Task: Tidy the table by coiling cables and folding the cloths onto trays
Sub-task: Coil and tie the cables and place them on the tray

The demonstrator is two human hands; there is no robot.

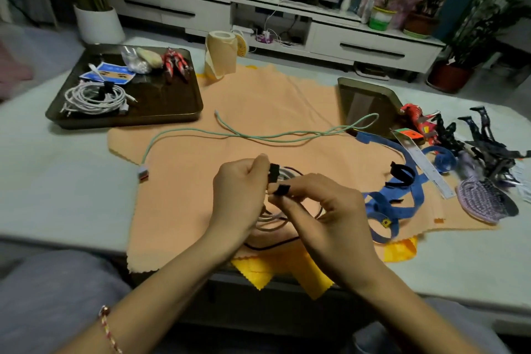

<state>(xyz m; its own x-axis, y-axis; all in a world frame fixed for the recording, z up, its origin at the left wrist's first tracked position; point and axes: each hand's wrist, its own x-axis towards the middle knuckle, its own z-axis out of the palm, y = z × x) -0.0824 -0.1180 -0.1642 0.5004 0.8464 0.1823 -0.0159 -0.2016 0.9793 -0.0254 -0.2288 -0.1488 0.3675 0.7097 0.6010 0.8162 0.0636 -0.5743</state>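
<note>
Both hands meet at the lower centre of the frame, above the orange cloth (258, 95) spread over the worktop (57, 181). The left hand (238, 195) curls round a coiled cable (273, 220), its thumb up against the black strap (274, 172) wrapped on the coil. The right hand (324, 215) pinches the loose end of that strap between thumb and fingertips.

A green cable (258, 136) lies uncoiled across the cloth in mid-frame, its plug at the cloth's left edge. In the upper left, a dark tray (172, 100) holds a bundled white cable (94, 96) and small items. A second tray (370, 95) sits right of centre, partly on the cloth. A yellow cloth (287, 270) shows under the orange cloth's near edge. A blue strap (402, 204) lies just right of the hands.
</note>
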